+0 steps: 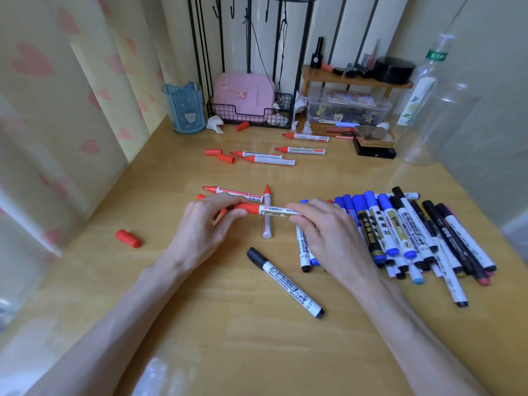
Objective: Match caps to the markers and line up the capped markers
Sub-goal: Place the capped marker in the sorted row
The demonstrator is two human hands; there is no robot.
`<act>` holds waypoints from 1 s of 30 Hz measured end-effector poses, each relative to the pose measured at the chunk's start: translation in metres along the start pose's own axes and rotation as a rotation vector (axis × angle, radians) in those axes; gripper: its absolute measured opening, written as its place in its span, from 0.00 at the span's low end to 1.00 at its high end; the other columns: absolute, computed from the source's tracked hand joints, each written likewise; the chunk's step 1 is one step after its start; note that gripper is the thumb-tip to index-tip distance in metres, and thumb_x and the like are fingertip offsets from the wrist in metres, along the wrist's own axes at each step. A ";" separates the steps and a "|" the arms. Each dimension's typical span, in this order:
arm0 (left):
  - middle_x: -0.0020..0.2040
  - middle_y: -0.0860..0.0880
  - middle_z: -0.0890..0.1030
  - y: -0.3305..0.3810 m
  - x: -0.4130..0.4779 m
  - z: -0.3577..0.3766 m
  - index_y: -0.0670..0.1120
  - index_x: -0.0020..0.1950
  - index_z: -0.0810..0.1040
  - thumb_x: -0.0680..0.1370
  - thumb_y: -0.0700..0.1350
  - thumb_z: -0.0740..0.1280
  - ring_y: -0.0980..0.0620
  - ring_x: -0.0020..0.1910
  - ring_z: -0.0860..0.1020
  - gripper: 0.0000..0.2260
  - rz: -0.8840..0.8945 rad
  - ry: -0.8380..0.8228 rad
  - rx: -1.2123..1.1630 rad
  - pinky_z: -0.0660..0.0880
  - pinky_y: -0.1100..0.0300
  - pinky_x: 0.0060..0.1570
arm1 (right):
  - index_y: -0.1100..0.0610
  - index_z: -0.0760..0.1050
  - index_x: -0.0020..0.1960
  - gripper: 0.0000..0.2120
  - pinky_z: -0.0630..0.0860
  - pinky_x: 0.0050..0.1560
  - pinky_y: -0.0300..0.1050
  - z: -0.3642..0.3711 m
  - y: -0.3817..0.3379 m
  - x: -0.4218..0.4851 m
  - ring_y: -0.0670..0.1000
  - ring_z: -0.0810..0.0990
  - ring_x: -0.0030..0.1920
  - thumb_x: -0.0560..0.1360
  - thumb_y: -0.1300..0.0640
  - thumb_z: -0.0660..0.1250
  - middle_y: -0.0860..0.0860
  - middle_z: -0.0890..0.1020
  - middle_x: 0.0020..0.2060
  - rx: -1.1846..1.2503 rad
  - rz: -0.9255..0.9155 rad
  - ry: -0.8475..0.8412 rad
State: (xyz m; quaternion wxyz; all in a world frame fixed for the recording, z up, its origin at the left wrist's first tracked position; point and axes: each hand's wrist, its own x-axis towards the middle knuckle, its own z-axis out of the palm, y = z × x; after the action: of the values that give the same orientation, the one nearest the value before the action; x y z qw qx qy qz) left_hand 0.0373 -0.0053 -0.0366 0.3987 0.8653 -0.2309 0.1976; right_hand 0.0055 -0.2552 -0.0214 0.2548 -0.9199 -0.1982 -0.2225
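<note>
While both hands meet at the middle of the table (228, 352), a red whiteboard marker (271, 209) is held level between them, running from 9 to 3 o'clock. The left hand (205, 221) has its fingers curled round the marker's red end, and whether a cap sits there cannot be told. The right hand (325, 230) pinches the white barrel with its fingertips. Two uncapped red markers (267, 221) lie beneath the held one, and one of them points to 12 o'clock. At 3 o'clock is a row of capped blue and black markers (405, 221), packed side by side and partly overlapping. A lone black marker (285, 282), capped, lies at 6 o'clock. A loose red cap (128, 238) lies at 9 o'clock, well apart from the hands. Four more uncapped red markers (303, 150) lie at 12 o'clock, with further red caps (213, 152) just beside them.
</note>
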 end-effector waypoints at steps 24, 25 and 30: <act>0.53 0.57 0.82 -0.007 -0.014 0.001 0.53 0.63 0.82 0.80 0.53 0.71 0.51 0.49 0.81 0.13 -0.013 -0.062 -0.039 0.72 0.64 0.47 | 0.55 0.80 0.58 0.15 0.68 0.41 0.48 -0.011 0.009 0.004 0.57 0.79 0.49 0.79 0.45 0.70 0.53 0.84 0.44 -0.457 0.431 0.049; 0.52 0.57 0.82 -0.007 -0.014 0.001 0.53 0.63 0.83 0.80 0.53 0.71 0.51 0.49 0.81 0.13 -0.014 -0.059 -0.038 0.73 0.64 0.47 | 0.55 0.80 0.57 0.15 0.70 0.42 0.48 -0.011 0.010 0.004 0.57 0.78 0.49 0.78 0.45 0.70 0.53 0.84 0.44 -0.451 0.428 0.049; 0.52 0.57 0.83 -0.002 -0.014 -0.008 0.51 0.62 0.83 0.80 0.53 0.71 0.50 0.50 0.81 0.12 -0.023 -0.054 -0.045 0.76 0.57 0.46 | 0.55 0.82 0.55 0.11 0.74 0.48 0.53 -0.004 0.005 0.005 0.59 0.77 0.47 0.78 0.50 0.71 0.54 0.83 0.42 -0.397 0.327 0.115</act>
State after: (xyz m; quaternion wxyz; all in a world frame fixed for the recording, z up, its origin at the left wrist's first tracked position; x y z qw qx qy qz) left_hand 0.0259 0.0059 -0.0401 0.4139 0.8637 -0.2361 0.1643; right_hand 0.0112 -0.2605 -0.0175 0.1126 -0.9575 0.0155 -0.2650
